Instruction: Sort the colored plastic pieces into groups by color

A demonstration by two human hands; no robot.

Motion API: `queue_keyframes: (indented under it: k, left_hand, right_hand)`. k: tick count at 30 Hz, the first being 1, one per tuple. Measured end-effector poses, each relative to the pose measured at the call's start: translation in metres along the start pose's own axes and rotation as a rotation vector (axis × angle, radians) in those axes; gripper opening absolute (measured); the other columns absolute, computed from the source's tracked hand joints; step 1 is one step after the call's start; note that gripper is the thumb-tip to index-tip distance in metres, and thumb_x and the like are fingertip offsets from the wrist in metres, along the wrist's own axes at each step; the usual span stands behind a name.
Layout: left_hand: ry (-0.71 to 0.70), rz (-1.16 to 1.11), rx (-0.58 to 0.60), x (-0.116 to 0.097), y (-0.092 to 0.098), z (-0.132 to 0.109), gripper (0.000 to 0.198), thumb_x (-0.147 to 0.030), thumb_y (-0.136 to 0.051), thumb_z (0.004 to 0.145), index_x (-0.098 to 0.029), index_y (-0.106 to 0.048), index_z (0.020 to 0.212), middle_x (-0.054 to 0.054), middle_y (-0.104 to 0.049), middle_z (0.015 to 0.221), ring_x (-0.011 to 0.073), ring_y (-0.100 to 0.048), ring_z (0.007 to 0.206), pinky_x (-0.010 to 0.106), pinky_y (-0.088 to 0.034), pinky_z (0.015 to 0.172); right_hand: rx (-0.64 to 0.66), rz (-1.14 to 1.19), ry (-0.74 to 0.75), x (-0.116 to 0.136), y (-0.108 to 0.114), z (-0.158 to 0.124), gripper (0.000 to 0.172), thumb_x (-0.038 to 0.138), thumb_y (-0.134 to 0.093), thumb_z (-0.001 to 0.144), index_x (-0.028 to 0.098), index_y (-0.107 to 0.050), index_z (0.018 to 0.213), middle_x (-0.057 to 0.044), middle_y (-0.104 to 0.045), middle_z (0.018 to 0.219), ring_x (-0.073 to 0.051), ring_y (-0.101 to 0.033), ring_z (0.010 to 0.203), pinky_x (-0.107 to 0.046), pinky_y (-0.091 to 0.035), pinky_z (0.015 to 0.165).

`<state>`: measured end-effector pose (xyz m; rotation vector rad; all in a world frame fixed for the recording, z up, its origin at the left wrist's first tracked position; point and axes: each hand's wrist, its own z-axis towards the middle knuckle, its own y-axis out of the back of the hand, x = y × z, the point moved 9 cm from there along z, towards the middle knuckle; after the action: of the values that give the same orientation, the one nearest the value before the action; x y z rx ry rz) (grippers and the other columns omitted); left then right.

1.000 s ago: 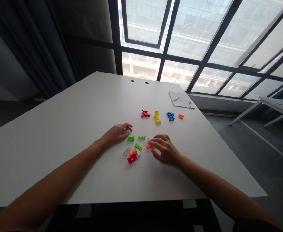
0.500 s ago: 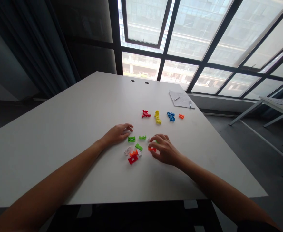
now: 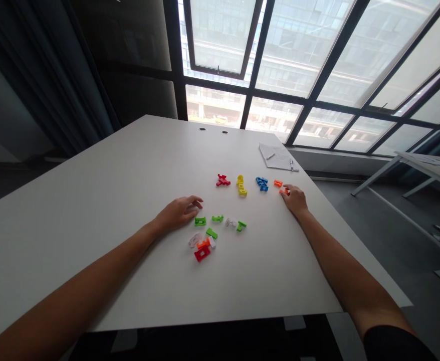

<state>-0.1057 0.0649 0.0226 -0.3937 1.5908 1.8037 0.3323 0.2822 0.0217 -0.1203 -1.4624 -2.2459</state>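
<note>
My right hand [image 3: 294,199] lies at the far end of the row of pieces, with its fingertips [image 3: 284,187] down on a small bright-orange plastic piece [image 3: 286,191]. I can't tell whether they're pinching it or just touching it. Just beside it sits a second orange piece, a small notched block [image 3: 277,183]. My left hand [image 3: 177,212] rests loosely on the tabletop, fingers gently curled and gripping nothing, just beside a lime-green rectangular plastic frame [image 3: 200,221].

All the pieces look like glossy, moulded plastic, with open, notched shapes. Running away from the orange pair are a tangle of blue interlocked pieces [image 3: 262,183], a yellow stack [image 3: 241,185] and a red jagged cluster [image 3: 222,180]. Nearer me lie a lime-green notched bar [image 3: 217,218], a white piece [image 3: 231,222] and a green T-shaped piece [image 3: 241,225] – then a loose heap of a green bar [image 3: 211,233], a white open frame [image 3: 195,239], an orange piece [image 3: 203,244] and a red rectangular frame [image 3: 202,253].

Everything lies on a smooth, pale-grey table [image 3: 92,250]. Toward its far corner are sheets of paper [image 3: 276,156] and a pen [image 3: 291,164]. Beyond stands a tall, black-framed window [image 3: 272,60], with dark curtains [image 3: 43,65] on the left – and a white side table [image 3: 426,165] on the right.
</note>
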Motion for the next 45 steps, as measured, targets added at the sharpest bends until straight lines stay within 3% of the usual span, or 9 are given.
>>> queue_keyframes:
  k: [6, 10, 17, 19, 22, 26, 29, 33, 45]
  left_hand:
    - [0.014, 0.023, 0.002, 0.004, -0.001, -0.001, 0.04, -0.034, -0.06, 0.092, -0.027, -0.064, 0.131, 0.004, -0.079, 0.119, 0.0233, -0.073, 0.098, 0.035, -0.058, 0.087]
    - [0.005, 0.02, 0.002, 0.003, -0.001, -0.001, 0.04, -0.034, -0.06, 0.092, -0.027, -0.063, 0.131, 0.004, -0.079, 0.119, 0.023, -0.073, 0.098, 0.035, -0.058, 0.086]
    - [0.006, 0.021, -0.002, 0.0, 0.0, 0.0, 0.041, -0.033, -0.058, 0.091, -0.026, -0.064, 0.13, 0.004, -0.079, 0.119, 0.0228, -0.073, 0.099, 0.035, -0.058, 0.09]
    - [0.006, 0.02, -0.001, 0.001, -0.001, 0.0, 0.041, -0.033, -0.058, 0.091, -0.026, -0.064, 0.131, 0.004, -0.079, 0.119, 0.0226, -0.073, 0.097, 0.035, -0.058, 0.088]
    - [0.004, 0.016, -0.003, 0.0, -0.001, 0.0, 0.041, -0.033, -0.058, 0.091, -0.026, -0.064, 0.131, 0.003, -0.079, 0.119, 0.0222, -0.073, 0.097, 0.035, -0.058, 0.088]
    - [0.005, -0.001, -0.009, -0.003, 0.001, -0.001, 0.041, -0.033, -0.058, 0.09, -0.025, -0.064, 0.13, 0.004, -0.079, 0.118, 0.0226, -0.074, 0.099, 0.035, -0.059, 0.091]
    - [0.005, -0.011, -0.01, -0.006, 0.001, -0.001, 0.04, -0.034, -0.059, 0.09, -0.025, -0.065, 0.129, 0.004, -0.079, 0.117, 0.0239, -0.074, 0.103, 0.037, -0.059, 0.096]
    - [-0.002, 0.003, -0.02, -0.008, 0.002, -0.001, 0.038, -0.032, -0.059, 0.091, -0.026, -0.065, 0.128, 0.003, -0.079, 0.116, 0.0235, -0.074, 0.104, 0.037, -0.058, 0.098]
    - [-0.02, 0.005, -0.029, -0.01, 0.003, -0.002, 0.038, -0.031, -0.059, 0.091, -0.026, -0.064, 0.128, 0.003, -0.079, 0.116, 0.0234, -0.074, 0.105, 0.036, -0.058, 0.096]
  right_hand:
    - [-0.069, 0.082, -0.009, -0.008, -0.011, 0.018, 0.049, 0.036, -0.071, 0.088, 0.015, -0.059, 0.131, -0.016, -0.074, 0.112, -0.028, -0.069, 0.083, -0.047, -0.056, 0.09]
    - [-0.108, 0.068, -0.061, -0.016, -0.013, 0.025, 0.052, 0.043, -0.073, 0.087, 0.015, -0.058, 0.128, -0.016, -0.073, 0.107, -0.03, -0.069, 0.088, -0.047, -0.055, 0.089]
    - [-0.188, 0.113, -0.097, -0.004, 0.007, 0.02, 0.048, 0.044, -0.071, 0.086, 0.016, -0.06, 0.124, -0.016, -0.072, 0.109, -0.028, -0.066, 0.085, -0.045, -0.055, 0.085]
    - [-0.294, 0.14, -0.013, 0.024, 0.027, 0.011, 0.036, 0.037, -0.063, 0.092, 0.016, -0.062, 0.121, -0.016, -0.071, 0.11, -0.028, -0.066, 0.086, -0.047, -0.055, 0.088]
    - [-0.368, 0.235, 0.32, 0.106, 0.054, -0.025, 0.018, 0.029, -0.057, 0.098, 0.02, -0.067, 0.109, -0.011, -0.072, 0.098, -0.029, -0.067, 0.094, -0.05, -0.051, 0.096]
    - [-0.033, 0.481, 0.814, 0.239, 0.057, -0.114, 0.014, 0.02, -0.061, 0.1, 0.026, -0.071, 0.109, -0.006, -0.076, 0.095, -0.024, -0.069, 0.09, -0.043, -0.053, 0.09]
    - [0.231, 0.493, 0.963, 0.303, 0.046, -0.175, 0.026, 0.025, -0.068, 0.1, 0.027, -0.07, 0.126, -0.007, -0.078, 0.117, -0.026, -0.068, 0.111, -0.045, -0.05, 0.099]
    - [0.323, 0.447, 0.963, 0.328, 0.031, -0.199, 0.021, 0.025, -0.066, 0.103, 0.026, -0.072, 0.123, -0.007, -0.078, 0.123, -0.028, -0.063, 0.121, -0.046, -0.047, 0.1]
    - [0.26, 0.417, 0.828, 0.325, 0.019, -0.2, 0.013, 0.019, -0.071, 0.096, 0.025, -0.074, 0.107, -0.006, -0.078, 0.103, -0.026, -0.065, 0.105, -0.044, -0.048, 0.095]
